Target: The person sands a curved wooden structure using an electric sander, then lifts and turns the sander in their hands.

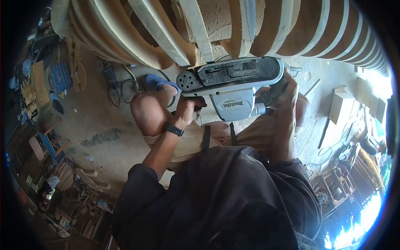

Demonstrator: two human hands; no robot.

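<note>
A grey and black Makita belt sander (233,104) is held sideways in front of the knees, its long black side facing up. My left hand (188,110), with a dark watch at the wrist, is wrapped round its handle at the left end. At the right end my right hand (289,89) grips the front of the sander. Its far edge lies close against the ends of curved wooden slats (202,39); whether they touch is hard to tell.
The curved slatted wooden piece spans the top. A black power tool (110,77) with a cord lies on the floor at left, near a blue sandal (156,81). Pale wood blocks (342,106) are at right, a cluttered shelf (339,191) lower right, scattered tools and wood lower left.
</note>
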